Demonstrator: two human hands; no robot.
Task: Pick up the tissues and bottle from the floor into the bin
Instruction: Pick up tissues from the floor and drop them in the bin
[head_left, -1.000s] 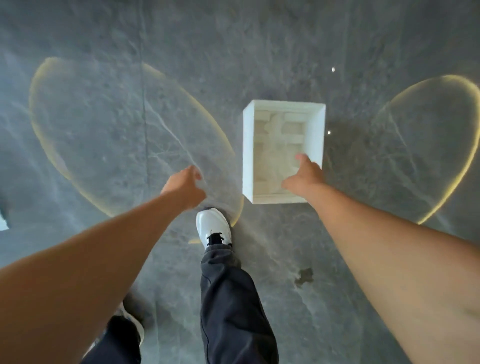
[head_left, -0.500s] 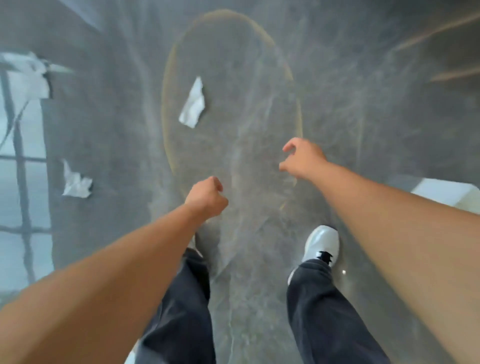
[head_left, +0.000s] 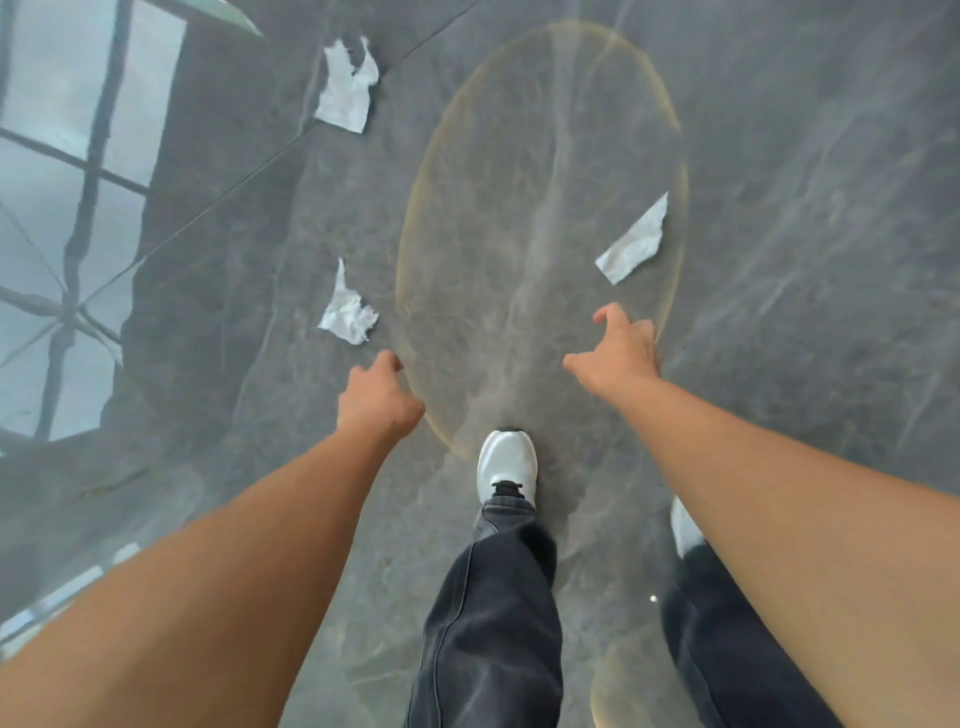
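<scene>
Only three tissues show: nearest tissue (head_left: 347, 312) just beyond curled, empty left hand (head_left: 378, 397); right hand (head_left: 618, 353) spread, empty.

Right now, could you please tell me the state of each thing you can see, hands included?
Far tissue: crumpled, on the floor.
Near tissue: crumpled, on the floor, just beyond the left hand.
Right tissue: flatter, on the floor, beyond the right hand.
Left hand: empty, fingers loosely curled.
Right hand: empty, open, fingers spread.
Shoe: planted on the floor.
</scene>
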